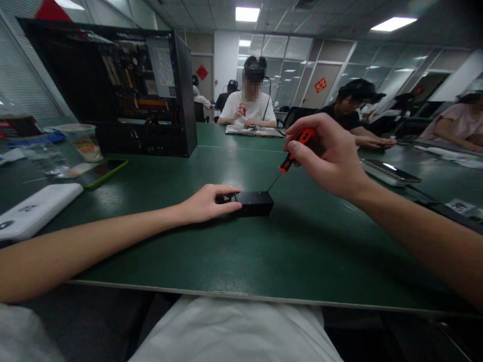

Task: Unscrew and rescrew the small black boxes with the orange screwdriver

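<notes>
A small black rectangular box (pixel 253 204) lies on the green tabletop (pixel 211 261) in front of me. My left hand (pixel 211 202) grips its left end, with thumb and fingers on either side. Above and to the right, my right hand (pixel 326 156) is closed around the red and black handle of a screwdriver (pixel 289 160). The screwdriver slants down to the left, and its thin tip meets the box's top face near the far right corner. Some fingers of my right hand are hidden behind the handle.
At the back left stands an open black computer case (pixel 184 95). Left of me are a white power bank (pixel 39 206), a green-edged phone (pixel 101 173) and a plastic cup (pixel 83 143). A silver device (pixel 390 172) lies at right. Several people sit beyond.
</notes>
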`<state>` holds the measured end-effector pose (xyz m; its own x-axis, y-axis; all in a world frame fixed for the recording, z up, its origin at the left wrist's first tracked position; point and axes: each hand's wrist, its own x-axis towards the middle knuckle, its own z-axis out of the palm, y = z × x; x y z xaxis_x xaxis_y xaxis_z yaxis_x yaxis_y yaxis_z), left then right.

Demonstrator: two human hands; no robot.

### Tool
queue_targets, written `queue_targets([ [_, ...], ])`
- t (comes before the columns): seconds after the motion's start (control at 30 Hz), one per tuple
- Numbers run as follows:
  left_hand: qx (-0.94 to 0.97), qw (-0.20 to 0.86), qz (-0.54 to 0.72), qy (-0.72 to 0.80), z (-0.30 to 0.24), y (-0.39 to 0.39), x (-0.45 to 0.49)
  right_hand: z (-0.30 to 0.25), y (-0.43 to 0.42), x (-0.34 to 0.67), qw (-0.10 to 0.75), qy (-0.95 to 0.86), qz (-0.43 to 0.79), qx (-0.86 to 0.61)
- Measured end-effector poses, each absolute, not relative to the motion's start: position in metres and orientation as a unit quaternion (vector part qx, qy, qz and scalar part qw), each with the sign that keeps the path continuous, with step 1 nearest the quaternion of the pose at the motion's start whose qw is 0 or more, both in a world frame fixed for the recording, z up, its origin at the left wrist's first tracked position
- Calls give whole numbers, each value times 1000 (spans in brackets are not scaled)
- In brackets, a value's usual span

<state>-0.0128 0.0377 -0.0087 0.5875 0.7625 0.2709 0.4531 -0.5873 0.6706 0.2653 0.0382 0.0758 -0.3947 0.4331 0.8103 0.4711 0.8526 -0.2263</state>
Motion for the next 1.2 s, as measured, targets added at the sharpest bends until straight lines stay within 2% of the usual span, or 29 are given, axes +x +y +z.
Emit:
queue_targets([
  [0.17, 849, 276, 275, 358, -9, 37, -13, 81, 49, 254, 447, -847, -1, -288],
  [0.5, 855, 264, 277, 350, -8, 37, -13, 79, 52, 257, 461, -838, -13, -293],
  [0.87, 853, 268, 273, 356, -8, 36, -12, 80, 54, 255, 437, -847, -31, -301],
  [1.2, 854, 256, 271, 362, -7, 35, -12, 71, 82, 264, 465, -810, 25, -356],
])
